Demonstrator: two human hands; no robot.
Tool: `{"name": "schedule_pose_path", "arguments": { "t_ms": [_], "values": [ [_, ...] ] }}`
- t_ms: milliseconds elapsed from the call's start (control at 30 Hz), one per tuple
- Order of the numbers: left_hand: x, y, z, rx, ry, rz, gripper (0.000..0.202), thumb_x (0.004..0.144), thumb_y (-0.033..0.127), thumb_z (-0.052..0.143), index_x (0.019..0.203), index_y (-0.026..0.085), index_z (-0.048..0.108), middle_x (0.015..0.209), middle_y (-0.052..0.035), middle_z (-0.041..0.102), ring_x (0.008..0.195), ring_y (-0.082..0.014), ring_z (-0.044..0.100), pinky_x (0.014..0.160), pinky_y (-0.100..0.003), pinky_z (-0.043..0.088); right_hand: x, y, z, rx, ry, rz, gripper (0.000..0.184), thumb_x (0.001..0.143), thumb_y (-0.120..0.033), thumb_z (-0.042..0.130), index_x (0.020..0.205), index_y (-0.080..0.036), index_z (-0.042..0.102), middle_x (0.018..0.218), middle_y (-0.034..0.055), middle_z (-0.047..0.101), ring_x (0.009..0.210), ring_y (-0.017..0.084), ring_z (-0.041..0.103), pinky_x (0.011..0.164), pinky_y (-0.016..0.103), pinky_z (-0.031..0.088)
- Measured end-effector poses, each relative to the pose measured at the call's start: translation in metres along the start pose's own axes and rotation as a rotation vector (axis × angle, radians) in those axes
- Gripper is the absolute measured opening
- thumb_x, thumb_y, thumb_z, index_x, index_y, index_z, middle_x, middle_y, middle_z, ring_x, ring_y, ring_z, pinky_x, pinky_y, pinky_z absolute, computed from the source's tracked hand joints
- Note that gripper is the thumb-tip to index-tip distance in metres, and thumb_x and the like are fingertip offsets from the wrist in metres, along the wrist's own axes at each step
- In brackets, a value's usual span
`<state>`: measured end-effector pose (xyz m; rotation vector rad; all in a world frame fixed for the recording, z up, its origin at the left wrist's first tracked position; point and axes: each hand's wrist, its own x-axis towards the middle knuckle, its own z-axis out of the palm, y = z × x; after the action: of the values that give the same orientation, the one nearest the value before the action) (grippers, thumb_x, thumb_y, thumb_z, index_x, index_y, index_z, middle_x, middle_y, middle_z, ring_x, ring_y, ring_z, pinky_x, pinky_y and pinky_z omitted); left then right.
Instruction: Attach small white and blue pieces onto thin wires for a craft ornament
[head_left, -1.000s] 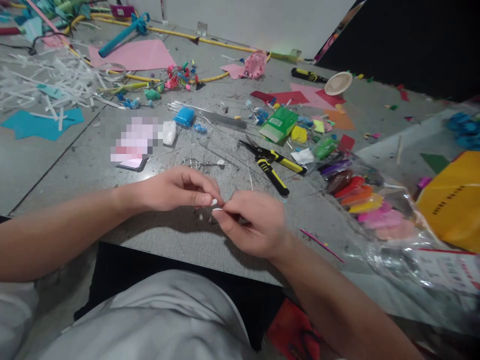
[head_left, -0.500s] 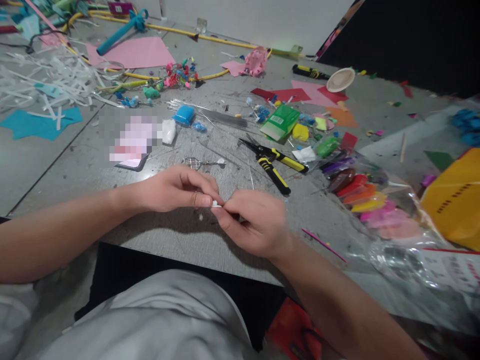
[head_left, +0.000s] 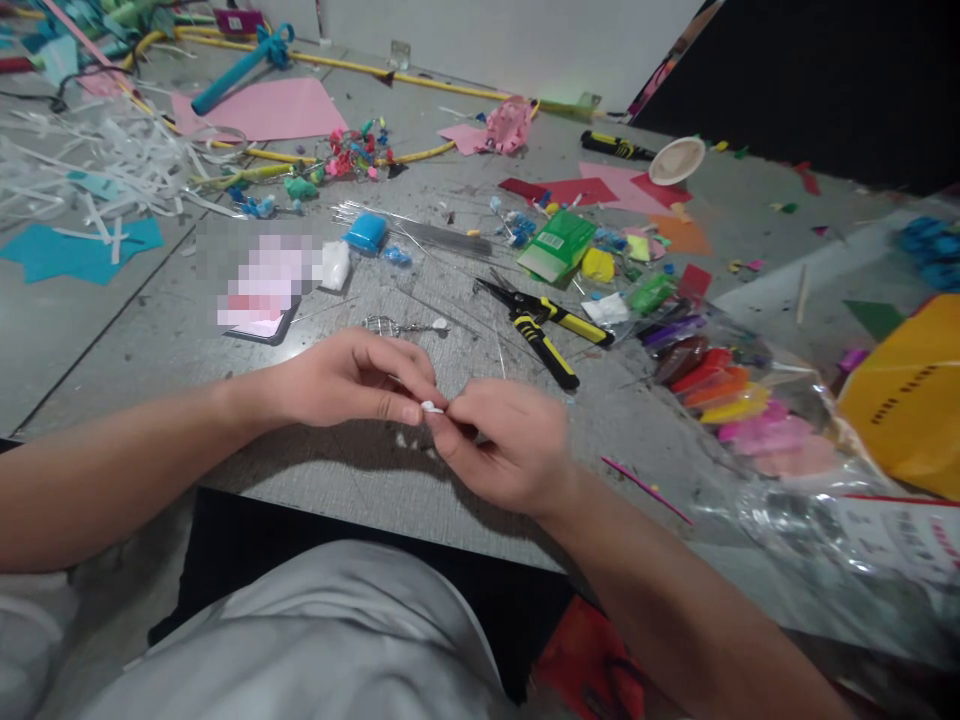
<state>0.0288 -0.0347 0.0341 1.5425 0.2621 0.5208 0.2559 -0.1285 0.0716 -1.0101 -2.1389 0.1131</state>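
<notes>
My left hand (head_left: 352, 380) and my right hand (head_left: 506, 445) meet fingertip to fingertip just above the grey table (head_left: 337, 480), near its front edge. Both pinch a tiny white piece (head_left: 431, 407), perhaps clay, held between them. A few white crumbs (head_left: 401, 438) lie on the table under my hands. Black-and-yellow pliers (head_left: 544, 325) rest a little beyond my right hand. A small wire loop with a white tip (head_left: 401, 325) lies just beyond my left hand.
A clear bag of coloured clay sticks (head_left: 720, 395) lies to the right, with a yellow bag (head_left: 911, 400) past it. A green packet (head_left: 559, 245), a blue lump (head_left: 366, 232), thin wires (head_left: 442, 238), paper scraps and white shreds (head_left: 97, 165) litter the table.
The white piece has drawn in tighter between my fingertips and my hands have shifted very slightly. Nothing else on the table has moved.
</notes>
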Motion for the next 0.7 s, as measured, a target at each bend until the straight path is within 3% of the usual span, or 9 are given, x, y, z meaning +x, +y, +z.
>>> {"name": "schedule_pose_path", "arguments": {
  "t_ms": [200, 700],
  "values": [
    [-0.0010, 0.0026, 0.0004, 0.009, -0.056, -0.018, 0.048, 0.111, 0.066, 0.106, 0.121, 0.018, 0.105, 0.111, -0.0130, 0.089, 0.095, -0.0195, 0.084, 0.092, -0.033, 0.073, -0.0016, 0.0034, 0.0007, 0.003, -0.039, -0.058, 0.033, 0.088, -0.026, 0.055, 0.057, -0.018, 0.049, 0.051, -0.0045, 0.043, 0.049, 0.008, 0.040, 0.051, 0.024, 0.030],
    [0.0002, 0.0056, -0.0012, 0.095, -0.113, 0.023, 0.054, 0.122, 0.072, 0.089, 0.124, 0.021, 0.105, 0.111, -0.0142, 0.092, 0.094, -0.0201, 0.084, 0.093, -0.032, 0.070, -0.0009, 0.0014, 0.0000, 0.058, -0.016, -0.042, 0.036, 0.090, -0.031, 0.055, 0.056, -0.018, 0.048, 0.051, -0.0051, 0.040, 0.049, 0.008, 0.038, 0.049, 0.024, 0.028]
  ]
}}
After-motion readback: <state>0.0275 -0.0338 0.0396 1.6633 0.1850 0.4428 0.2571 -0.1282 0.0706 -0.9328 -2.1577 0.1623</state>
